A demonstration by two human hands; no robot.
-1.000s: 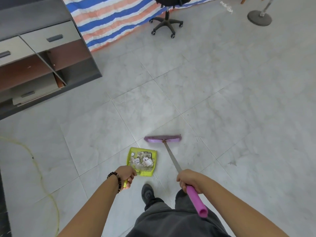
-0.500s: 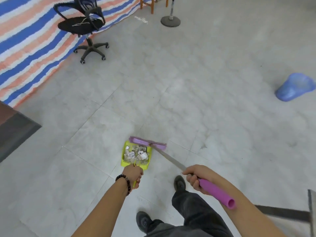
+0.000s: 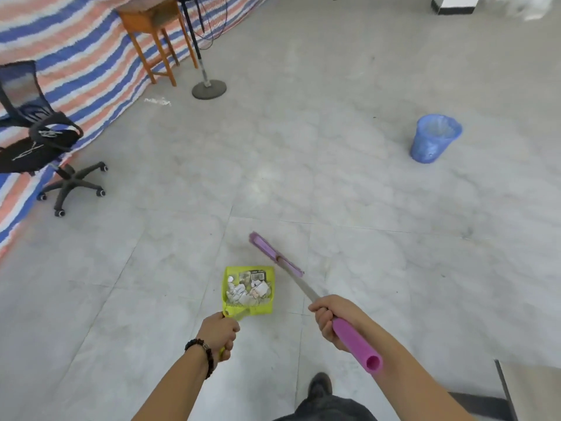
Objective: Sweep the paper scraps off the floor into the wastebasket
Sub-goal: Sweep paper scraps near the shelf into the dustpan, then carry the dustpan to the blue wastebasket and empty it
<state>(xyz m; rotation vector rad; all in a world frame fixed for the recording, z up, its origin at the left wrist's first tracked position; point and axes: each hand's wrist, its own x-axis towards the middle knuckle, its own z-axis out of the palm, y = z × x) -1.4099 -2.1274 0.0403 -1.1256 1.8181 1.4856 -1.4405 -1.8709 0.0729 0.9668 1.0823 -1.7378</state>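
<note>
Left hand [image 3: 219, 332]: grip curled round the handle of the lime-green plastic dustpan [image 3: 248, 290], lower centre, holding white paper scraps [image 3: 247, 291].
Right hand [image 3: 329, 317]: grip curled round the purple-handled metal broom [image 3: 303, 287].
Blue plastic wastebasket [image 3: 434, 138]: upright, upper right.

The left hand [image 3: 220, 331] covers most of the dustpan handle [image 3: 222, 356]. The office chair [image 3: 39, 147] is cut by the left edge, the wooden stool [image 3: 151, 22] by the top edge.
</note>
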